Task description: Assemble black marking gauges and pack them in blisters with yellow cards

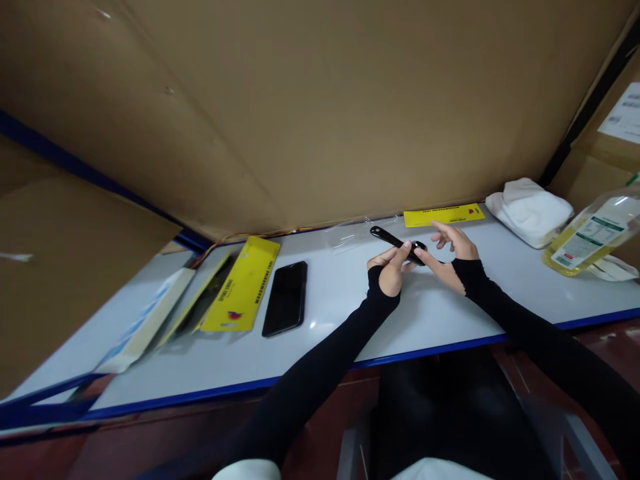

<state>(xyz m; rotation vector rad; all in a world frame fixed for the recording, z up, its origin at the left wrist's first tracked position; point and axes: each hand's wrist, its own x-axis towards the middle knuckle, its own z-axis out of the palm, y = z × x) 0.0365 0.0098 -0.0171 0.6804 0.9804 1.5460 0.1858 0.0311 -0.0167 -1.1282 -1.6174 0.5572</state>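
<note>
A black metal spokeshave [387, 237] is held just above the table, one long handle with a hole in its end pointing up and left. My left hand [391, 272] grips it near the middle, thumb on top and fingers beneath. The thumb of my right hand [454, 252] reaches to the spokeshave's right part, while its other fingers are spread in the air. The far handle is hidden by my hands. Behind them lie a yellow printed card [443, 215] and a clear plastic sleeve [356, 233].
Left of my hands lie a black phone [285, 298], a yellow packaged card [243, 283] and a white-blue box [147, 320]. At the right sit a white cloth [529, 212] and a bottle of yellow liquid [590, 233]. Cardboard walls [350, 100] surround the white table [330, 320].
</note>
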